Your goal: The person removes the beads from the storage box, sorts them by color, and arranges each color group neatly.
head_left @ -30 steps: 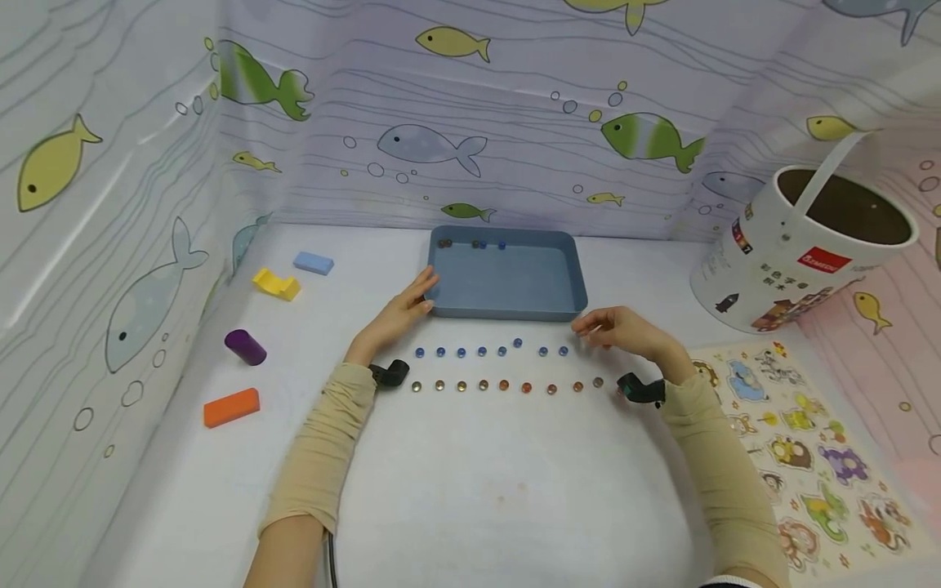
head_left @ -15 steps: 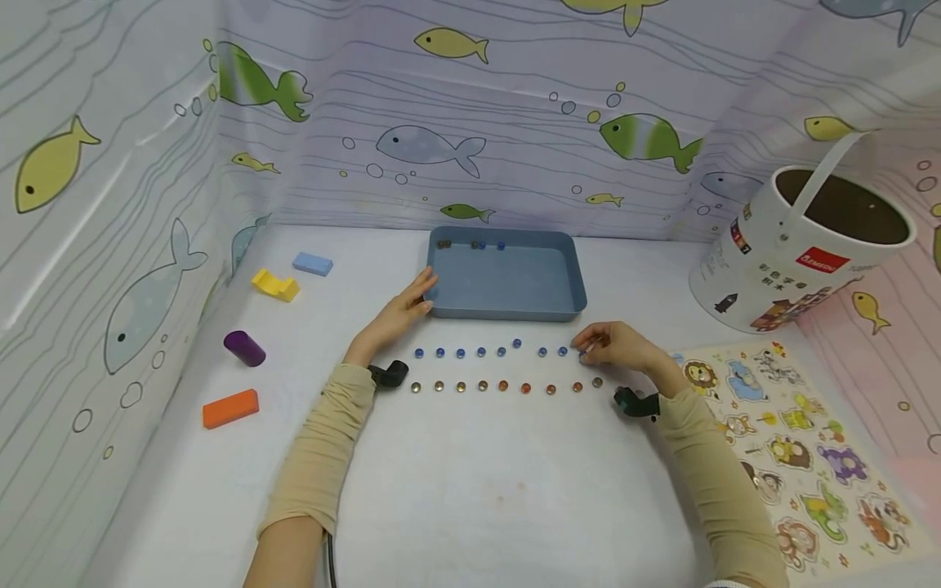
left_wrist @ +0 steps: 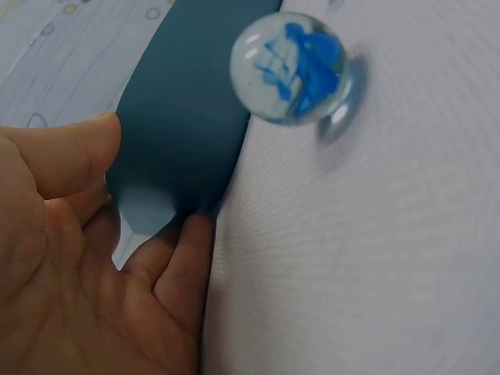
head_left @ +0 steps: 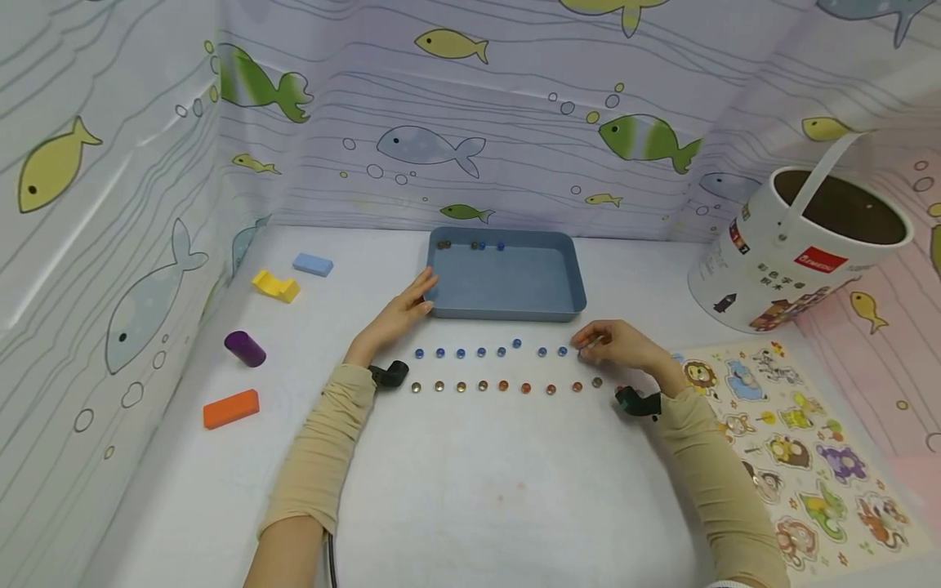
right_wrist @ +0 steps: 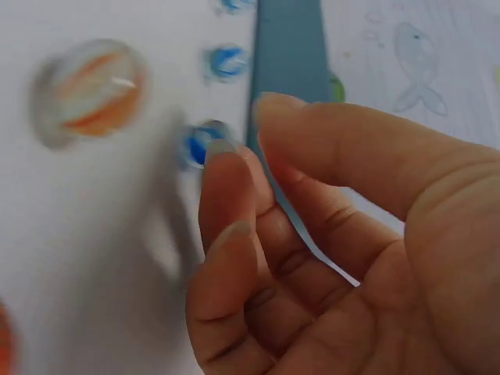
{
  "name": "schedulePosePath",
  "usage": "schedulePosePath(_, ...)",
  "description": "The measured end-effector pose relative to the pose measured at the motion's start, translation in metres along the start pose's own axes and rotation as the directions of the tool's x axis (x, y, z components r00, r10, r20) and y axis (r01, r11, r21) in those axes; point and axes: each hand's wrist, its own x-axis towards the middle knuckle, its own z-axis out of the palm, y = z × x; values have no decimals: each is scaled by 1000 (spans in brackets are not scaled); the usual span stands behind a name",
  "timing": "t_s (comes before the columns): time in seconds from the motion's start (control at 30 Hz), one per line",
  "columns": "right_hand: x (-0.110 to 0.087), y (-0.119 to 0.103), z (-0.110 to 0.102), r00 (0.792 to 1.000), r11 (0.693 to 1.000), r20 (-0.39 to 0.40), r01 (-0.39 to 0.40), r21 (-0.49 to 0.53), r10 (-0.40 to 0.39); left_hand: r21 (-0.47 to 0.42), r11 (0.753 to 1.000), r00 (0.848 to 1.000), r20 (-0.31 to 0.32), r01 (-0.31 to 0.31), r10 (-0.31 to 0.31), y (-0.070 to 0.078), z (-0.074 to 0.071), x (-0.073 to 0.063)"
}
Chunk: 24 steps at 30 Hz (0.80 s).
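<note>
My left hand [head_left: 397, 322] lies against the left side of the blue-grey tray [head_left: 507, 314], fingers extended and touching its wall. In the left wrist view, one clear marble with a blue swirl [left_wrist: 289, 69] sits on the table beside the tray. My right hand [head_left: 616, 345] is at the right end of a row of blue marbles [head_left: 481, 352]. Its fingers are loosely bent, with the thumb apart. The end blue marble [right_wrist: 205, 143] is partly hidden behind a fingertip, seemingly touching it. Nearer me runs a second row, of yellowish and orange marbles [head_left: 525, 388].
Several marbles lie along the tray's back wall. At left are a light blue block [head_left: 313, 264], yellow block [head_left: 275, 286], purple cylinder [head_left: 246, 347] and orange block [head_left: 231, 408]. A white bucket [head_left: 779, 261] and animal sticker sheet [head_left: 823, 465] are at right.
My right hand has come down and slightly toward me at the blue row's right end, where a blue marble now shows at its fingertips. The left hand has not moved.
</note>
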Motion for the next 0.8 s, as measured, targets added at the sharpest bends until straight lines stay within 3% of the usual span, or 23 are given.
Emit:
schedulePosePath(0.27,-3,-17,-25,999,997,-39,30,69,-28,-4,1000,1000,-3,-2,2,2,0,-1)
schedulePosePath(0.5,12,-34,-37,995,990,-15,99,104,-98,7,1000,1000,-2,0,0,0,0,1)
schedulePosePath(0.7,37,-54,-43,990,966,-21,142,216,-141,3,1000,1000,-22,8,-8,-28,4,12)
schedulePosePath(0.8,53,-64,-45,986,927,-63,167,335,-155,11,1000,999,-32,0,0,-37,5,15)
